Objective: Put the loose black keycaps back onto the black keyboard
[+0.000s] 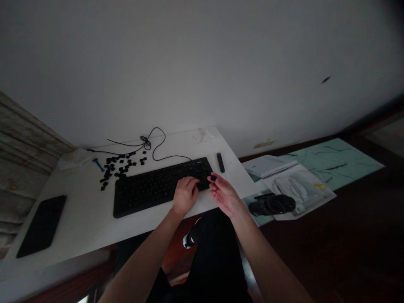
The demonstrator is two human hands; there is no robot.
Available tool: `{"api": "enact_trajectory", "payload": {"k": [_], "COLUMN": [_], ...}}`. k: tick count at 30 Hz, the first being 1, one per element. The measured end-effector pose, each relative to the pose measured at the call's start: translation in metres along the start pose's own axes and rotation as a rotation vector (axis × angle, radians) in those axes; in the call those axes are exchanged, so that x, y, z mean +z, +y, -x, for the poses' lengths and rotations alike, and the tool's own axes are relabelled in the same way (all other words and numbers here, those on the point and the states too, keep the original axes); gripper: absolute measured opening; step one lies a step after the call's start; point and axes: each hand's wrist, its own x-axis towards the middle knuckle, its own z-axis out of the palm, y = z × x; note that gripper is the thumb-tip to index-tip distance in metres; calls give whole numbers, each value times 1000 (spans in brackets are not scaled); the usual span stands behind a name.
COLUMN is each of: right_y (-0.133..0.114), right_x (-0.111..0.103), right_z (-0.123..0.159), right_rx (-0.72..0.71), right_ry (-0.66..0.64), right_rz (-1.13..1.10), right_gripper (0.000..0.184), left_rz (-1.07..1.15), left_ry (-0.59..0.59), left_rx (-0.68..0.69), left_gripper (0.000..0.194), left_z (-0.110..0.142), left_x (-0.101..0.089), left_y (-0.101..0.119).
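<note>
**Hands at a black keyboard, seen from the head-worn camera.** The right hand pinches a small black keycap in a narrow grip at the fingertips, the piece partly covered by the fingers. The left hand lies curled over the lower right part of the keyboard, its fingertips on the keys; the palm hides what lies beneath, so whether it holds anything cannot be told. The keyboard sits on a white desk. Its dark keys merge in the dim light, so gaps and legends cannot be made out. Left of the keyboard lie scattered loose keycaps, beside a small blue tool whose kind is unclear. A black cable loops behind the keyboard, and a black stick-shaped object stands just off its right end. A black tablet or phone lies at far left. To the right, on a green-veined surface, are a white notebook, a clear plastic sleeve and a black cylindrical object, partly cut off by shadow.
</note>
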Motion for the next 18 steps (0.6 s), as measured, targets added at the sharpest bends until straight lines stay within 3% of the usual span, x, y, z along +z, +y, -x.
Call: {"api": "enact_trajectory", "payload": {"k": [14,18], "right_y": [0,-3], "right_x": [-10,-18], "right_z": [0,-8], "right_rx": [-33,-69], "right_ry": [27,74], "right_rz": [100,229], "right_gripper": [37,37], "left_rz": [13,12], "left_ry": [-17,-32], "left_rx": [-26,-27], "left_gripper": [23,22], "left_z": [-1,-1], "left_x": [0,0], "left_y": [0,0]}}
